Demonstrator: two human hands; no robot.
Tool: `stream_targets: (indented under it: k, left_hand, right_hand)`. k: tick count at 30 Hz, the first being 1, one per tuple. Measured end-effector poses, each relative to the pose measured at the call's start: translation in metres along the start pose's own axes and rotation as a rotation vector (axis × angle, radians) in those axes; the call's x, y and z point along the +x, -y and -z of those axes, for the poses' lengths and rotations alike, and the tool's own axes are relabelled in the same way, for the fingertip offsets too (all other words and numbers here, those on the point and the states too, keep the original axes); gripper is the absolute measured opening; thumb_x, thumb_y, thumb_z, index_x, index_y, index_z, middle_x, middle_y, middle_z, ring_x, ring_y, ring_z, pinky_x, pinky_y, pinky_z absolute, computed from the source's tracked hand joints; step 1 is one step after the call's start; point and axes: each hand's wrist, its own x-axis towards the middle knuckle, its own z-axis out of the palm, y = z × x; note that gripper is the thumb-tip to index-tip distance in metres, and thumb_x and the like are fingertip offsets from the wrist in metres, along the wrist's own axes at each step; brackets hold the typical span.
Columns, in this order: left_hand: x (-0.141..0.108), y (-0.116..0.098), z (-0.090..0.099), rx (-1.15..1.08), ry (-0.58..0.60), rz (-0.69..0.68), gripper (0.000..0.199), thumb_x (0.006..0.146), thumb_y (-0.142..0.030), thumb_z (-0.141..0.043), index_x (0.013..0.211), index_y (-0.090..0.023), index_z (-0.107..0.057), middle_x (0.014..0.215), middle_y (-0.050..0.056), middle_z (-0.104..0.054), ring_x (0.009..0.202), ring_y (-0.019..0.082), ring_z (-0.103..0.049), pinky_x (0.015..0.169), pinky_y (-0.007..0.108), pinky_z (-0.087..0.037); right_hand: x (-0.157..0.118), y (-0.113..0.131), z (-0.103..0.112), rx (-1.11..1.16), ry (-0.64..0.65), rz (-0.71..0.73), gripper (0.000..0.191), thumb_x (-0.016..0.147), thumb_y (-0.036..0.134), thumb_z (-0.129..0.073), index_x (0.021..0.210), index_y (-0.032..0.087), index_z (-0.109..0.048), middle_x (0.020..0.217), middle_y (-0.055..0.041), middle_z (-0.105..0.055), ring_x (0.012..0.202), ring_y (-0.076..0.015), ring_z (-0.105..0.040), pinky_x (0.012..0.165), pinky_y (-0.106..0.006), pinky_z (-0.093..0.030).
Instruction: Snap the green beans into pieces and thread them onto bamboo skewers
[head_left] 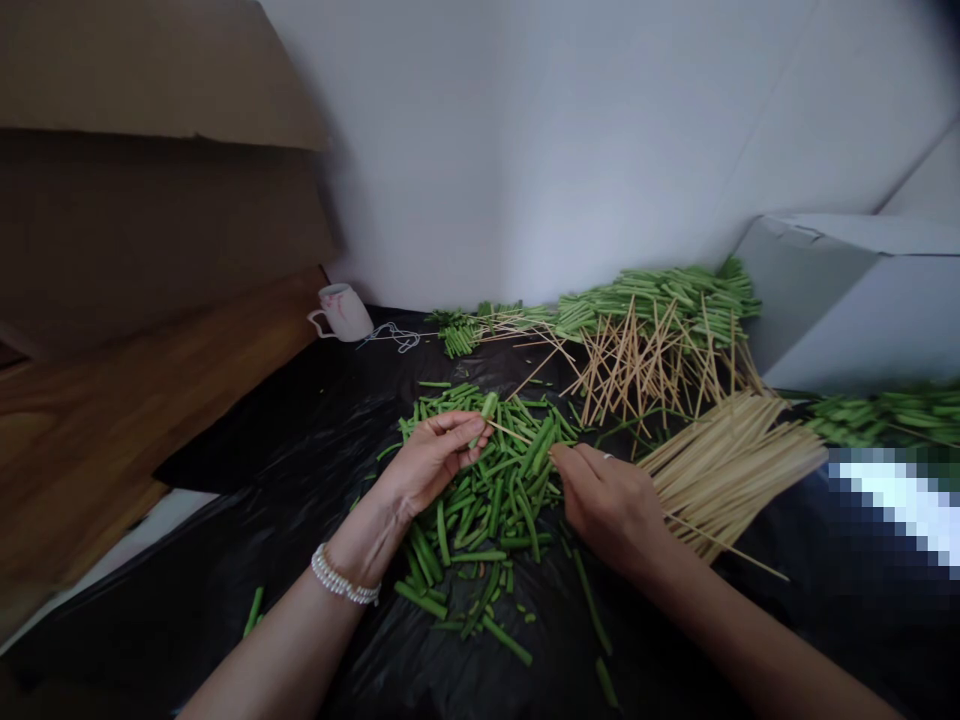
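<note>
My left hand, with a beaded bracelet on its wrist, pinches a short cut green stalk piece. My right hand, wearing a ring, is closed round a thin wooden skewer. The skewer's far end reaches the piece at my left fingertips; whether it has pierced it I cannot tell. Several green pieces sit along the skewer close to my right fingers and look threaded on it. Under both hands spreads a loose heap of cut green stalk pieces.
Black plastic sheeting covers the work surface. Bare wooden skewers lie bundled at right. Behind are stacked skewers of green pieces. A mug and string stand back left. A cardboard box and white box flank the area.
</note>
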Motion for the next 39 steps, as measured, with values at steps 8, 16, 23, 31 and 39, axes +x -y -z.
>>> stream_targets:
  k: [8,16,23,31,39]
  left_hand:
    - [-0.001,0.001,-0.004,-0.004,-0.01,0.037,0.028,0.058,-0.023,-0.091,0.078,-0.011,-0.075,0.075,0.005,-0.072,0.067,0.009,-0.063,0.065,0.019,-0.051]
    - [-0.002,0.002,-0.004,0.033,0.005,0.011,0.025,0.06,-0.023,-0.089,0.078,-0.012,-0.076,0.076,0.005,-0.073,0.068,0.009,-0.063,0.065,0.02,-0.05]
    - [-0.005,0.0,-0.008,0.048,-0.006,-0.006,0.026,0.057,-0.024,-0.09,0.076,-0.012,-0.077,0.072,0.003,-0.072,0.065,0.009,-0.063,0.065,0.02,-0.05]
    - [-0.007,0.009,-0.014,0.121,0.013,0.018,0.026,0.055,-0.027,-0.091,0.071,-0.014,-0.077,0.069,0.004,-0.071,0.064,0.01,-0.061,0.063,0.02,-0.047]
    - [-0.008,0.021,-0.015,0.287,0.073,-0.05,0.021,0.062,-0.031,-0.087,0.074,-0.017,-0.078,0.071,0.001,-0.069,0.062,0.007,-0.054,0.06,0.019,-0.042]
  right_hand:
    - [-0.001,0.001,0.001,-0.031,-0.013,0.027,0.024,0.09,0.005,-0.043,0.098,0.012,-0.065,0.067,-0.0019,-0.056,0.06,-0.0153,-0.048,0.058,-0.03,-0.034]
    - [-0.002,0.002,-0.001,0.03,0.005,-0.011,0.025,0.087,0.004,-0.043,0.094,0.014,-0.065,0.068,-0.0017,-0.057,0.059,-0.0144,-0.048,0.057,-0.029,-0.035]
    - [-0.002,0.002,0.0,0.028,-0.006,-0.006,0.026,0.09,0.005,-0.041,0.094,0.013,-0.066,0.067,-0.002,-0.056,0.058,-0.0149,-0.047,0.057,-0.029,-0.034]
    - [-0.002,0.006,0.0,0.055,0.016,0.024,0.026,0.091,0.005,-0.042,0.096,0.011,-0.066,0.067,-0.0026,-0.056,0.06,-0.0157,-0.048,0.057,-0.03,-0.034]
    - [0.0,0.009,0.001,0.062,-0.002,0.054,0.024,0.094,0.007,-0.041,0.093,0.012,-0.065,0.065,-0.0016,-0.053,0.058,-0.0157,-0.046,0.057,-0.031,-0.031]
